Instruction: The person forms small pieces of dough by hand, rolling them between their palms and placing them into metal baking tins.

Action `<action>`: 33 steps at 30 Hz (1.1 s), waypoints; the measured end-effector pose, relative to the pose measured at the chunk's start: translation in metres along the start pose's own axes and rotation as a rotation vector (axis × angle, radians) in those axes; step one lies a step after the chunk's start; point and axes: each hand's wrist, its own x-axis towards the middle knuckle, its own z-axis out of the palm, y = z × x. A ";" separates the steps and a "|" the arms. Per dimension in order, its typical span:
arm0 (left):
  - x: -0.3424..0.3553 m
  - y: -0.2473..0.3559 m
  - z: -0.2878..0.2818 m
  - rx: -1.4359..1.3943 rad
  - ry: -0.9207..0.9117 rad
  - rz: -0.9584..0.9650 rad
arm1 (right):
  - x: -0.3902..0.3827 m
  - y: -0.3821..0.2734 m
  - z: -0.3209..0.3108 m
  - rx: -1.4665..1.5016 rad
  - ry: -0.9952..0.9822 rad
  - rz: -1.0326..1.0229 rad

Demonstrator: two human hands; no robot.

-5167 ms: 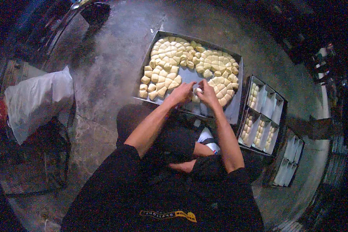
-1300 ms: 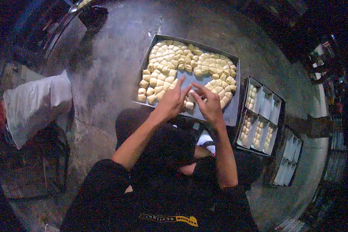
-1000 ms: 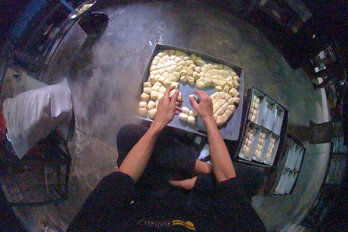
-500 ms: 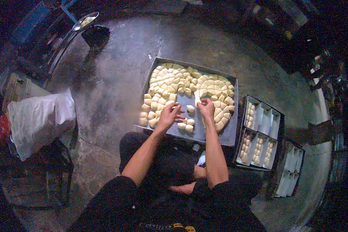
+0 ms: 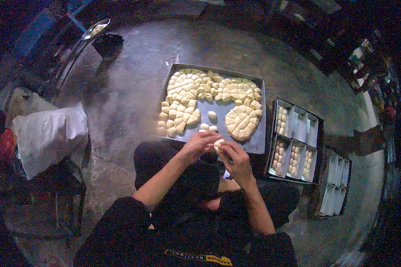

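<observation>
In front of my lap a shallow metal tray (image 5: 220, 108) carries many pale dough pieces, some still joined in scored slabs. Just over its near edge, a small piece of dough (image 5: 218, 144) is pinched between the fingers of my right hand (image 5: 237, 162). My left hand (image 5: 199, 147) meets it from the other side, fingertips closed against the same dough. One loose dough ball (image 5: 212, 115) lies alone in the middle of the tray, and a few rounded balls (image 5: 208, 128) sit close beyond my fingers. At the right stands a rounded dough slab (image 5: 243, 122), cut into wedges.
Right of the tray, a dark-framed set of loaf tins (image 5: 300, 124) holds rows of dough balls in some compartments. Another tin set (image 5: 334, 189) lies farther right. A white cloth (image 5: 51, 135) covers something at left. A round pan (image 5: 96, 29) is at the far left.
Both hands have drawn back from the tray toward me and come together, now with a dough piece between them. The right hand's stretched strip of dough no longer shows in the tray.
</observation>
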 end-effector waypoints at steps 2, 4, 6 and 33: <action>-0.008 -0.004 0.010 -0.049 0.065 0.018 | -0.006 -0.005 -0.006 0.139 -0.051 0.148; -0.018 -0.009 0.018 0.106 0.096 0.177 | -0.004 -0.007 -0.015 0.379 -0.072 0.447; -0.021 -0.015 0.023 0.340 0.141 0.340 | -0.010 0.010 -0.018 0.512 -0.146 0.610; -0.056 0.012 0.046 0.459 -0.284 0.290 | -0.015 0.005 -0.036 0.522 -0.351 0.554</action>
